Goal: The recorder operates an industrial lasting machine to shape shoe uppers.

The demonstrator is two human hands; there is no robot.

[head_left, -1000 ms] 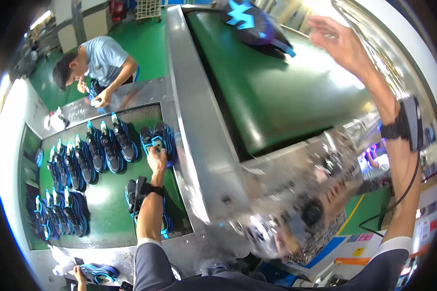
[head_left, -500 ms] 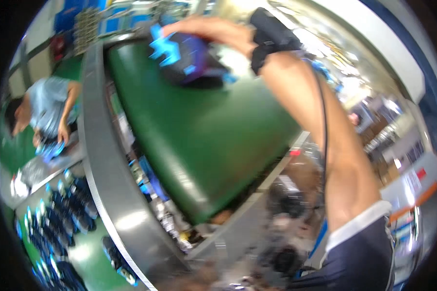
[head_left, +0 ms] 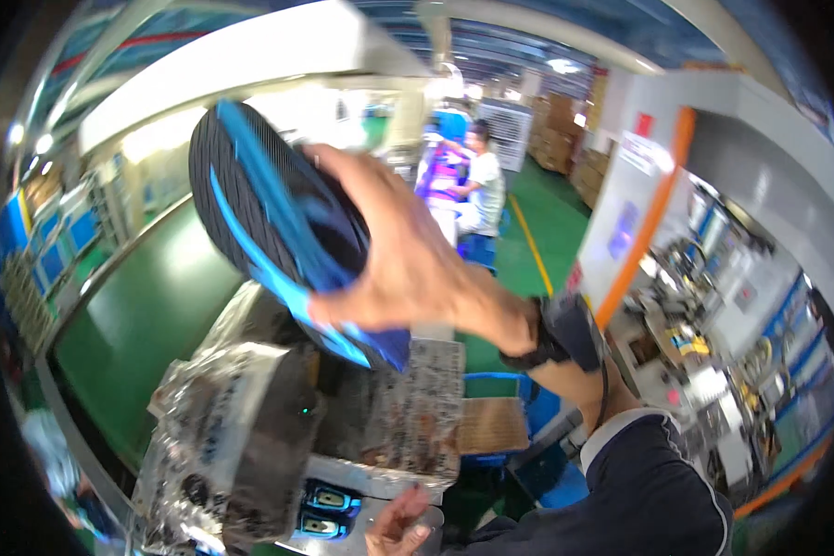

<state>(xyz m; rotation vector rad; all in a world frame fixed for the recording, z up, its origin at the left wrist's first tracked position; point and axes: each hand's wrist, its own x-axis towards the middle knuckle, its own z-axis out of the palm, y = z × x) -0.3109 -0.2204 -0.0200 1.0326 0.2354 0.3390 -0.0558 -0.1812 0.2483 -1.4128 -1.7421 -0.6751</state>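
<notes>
One blue-black shoe (head_left: 267,199), pinched in the right hand (head_left: 412,264), jutting up-left beyond it, left hand (head_left: 398,526) loosely spread

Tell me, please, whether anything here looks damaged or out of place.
The silver foil-like covering at lower left looks crumpled and uneven, though that may be intended. The shoe in the right hand is tilted, with no clear damage visible; nothing looks spilled.

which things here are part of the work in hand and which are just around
In use, as far as this shows:
- black-and-blue shoe, gripped by the right hand
- probably the two blue shoes near the left hand

Apparently just around:
- brown cartons
- orange-edged white panel
</notes>
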